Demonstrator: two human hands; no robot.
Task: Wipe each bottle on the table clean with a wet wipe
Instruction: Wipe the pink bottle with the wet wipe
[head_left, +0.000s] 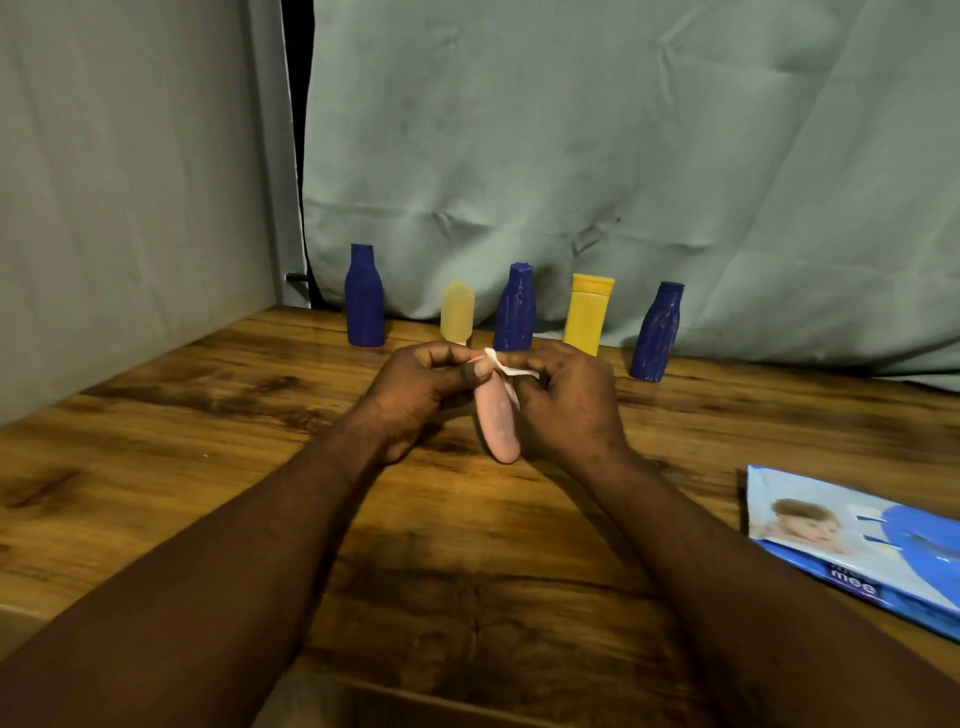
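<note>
Here, pink bottle (497, 423) held above the table (208, 415).
My left hand (415, 395) grips its top end; my right hand (569, 400) pinches the white wet wipe (506, 370) against it.

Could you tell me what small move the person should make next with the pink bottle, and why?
Probably draw the wet wipe down the pink bottle: the right hand pinches it bunched at the bottle's top end, where the left hand grips, and the body below lies uncovered.

left grip (418, 387), right grip (569, 402), both curled, forearms converging
</note>
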